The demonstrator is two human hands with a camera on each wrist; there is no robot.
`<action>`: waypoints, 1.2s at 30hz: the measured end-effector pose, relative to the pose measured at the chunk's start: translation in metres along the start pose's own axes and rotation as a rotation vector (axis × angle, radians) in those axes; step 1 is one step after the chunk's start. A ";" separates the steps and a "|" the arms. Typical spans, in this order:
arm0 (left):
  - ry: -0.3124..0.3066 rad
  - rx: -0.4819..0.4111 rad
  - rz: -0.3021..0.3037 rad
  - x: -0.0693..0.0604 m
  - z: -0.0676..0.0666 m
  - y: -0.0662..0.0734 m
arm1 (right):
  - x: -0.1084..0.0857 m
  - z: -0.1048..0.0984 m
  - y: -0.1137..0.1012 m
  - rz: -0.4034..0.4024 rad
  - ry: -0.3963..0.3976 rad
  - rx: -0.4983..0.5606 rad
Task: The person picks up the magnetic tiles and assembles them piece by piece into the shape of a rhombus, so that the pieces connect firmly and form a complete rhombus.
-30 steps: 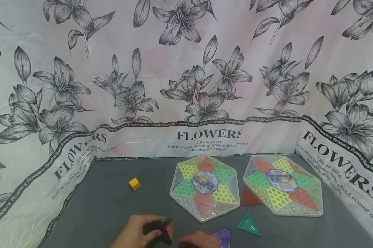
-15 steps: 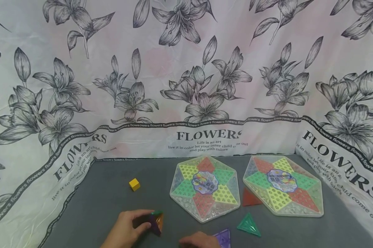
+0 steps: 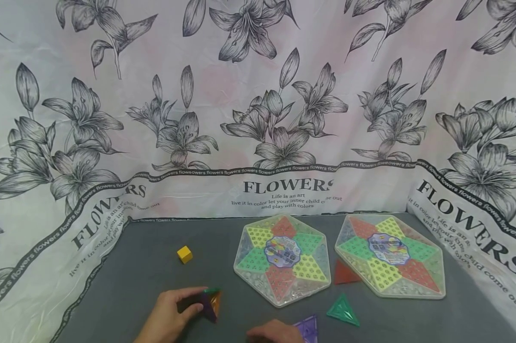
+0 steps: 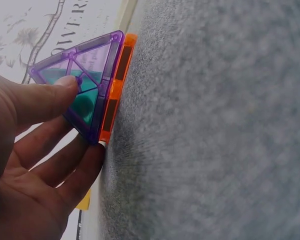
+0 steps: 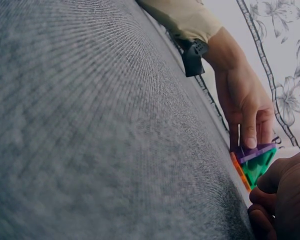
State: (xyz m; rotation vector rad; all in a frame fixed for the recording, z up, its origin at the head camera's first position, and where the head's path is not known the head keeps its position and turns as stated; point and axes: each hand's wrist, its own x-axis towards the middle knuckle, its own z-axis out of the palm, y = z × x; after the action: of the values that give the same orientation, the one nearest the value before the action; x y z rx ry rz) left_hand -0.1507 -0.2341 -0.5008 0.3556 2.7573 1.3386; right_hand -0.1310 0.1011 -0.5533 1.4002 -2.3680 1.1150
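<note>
My left hand [image 3: 165, 312] pinches a small structure of joined magnetic tiles between thumb and fingers. The left wrist view shows its purple triangular tile [image 4: 97, 57] under the thumb. An orange tile [image 4: 119, 82] lies along the bottom against the grey surface, and a green tile [image 5: 260, 165] forms another side. My right hand [image 3: 277, 331] rests on the table at the bottom edge, fingers loosely curled, with nothing visible in them. Directly beside it lies a purple tile [image 3: 309, 327], partly hidden by that hand. A green triangular tile [image 3: 343, 310] lies further right.
Two clear hexagonal boards with coloured star patterns, a left one [image 3: 282, 286] and a right one [image 3: 388, 276], lie toward the back. A red tile [image 3: 345, 274] sits between them. The yellow cube [image 3: 184, 255] stands at back left. A flowered curtain [image 3: 189, 190] borders the table.
My left hand has shifted to the left and slightly up, carrying the joined tiles away from my right hand. The right hand has stayed in place.
</note>
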 end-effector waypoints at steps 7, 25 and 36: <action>0.033 0.013 -0.057 -0.001 0.000 -0.001 | 0.000 0.001 -0.001 -0.013 0.034 0.014; 0.043 0.009 -0.091 0.000 -0.002 0.000 | 0.000 0.001 0.001 0.015 0.003 0.082; 0.107 -0.017 -0.081 0.000 -0.002 0.002 | -0.007 -0.025 -0.013 0.195 -0.055 0.665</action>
State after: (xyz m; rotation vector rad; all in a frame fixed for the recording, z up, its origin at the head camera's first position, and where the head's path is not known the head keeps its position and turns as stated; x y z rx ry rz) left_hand -0.1506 -0.2343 -0.4982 0.1741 2.8100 1.4001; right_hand -0.1227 0.1193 -0.5321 1.3865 -2.3057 2.0794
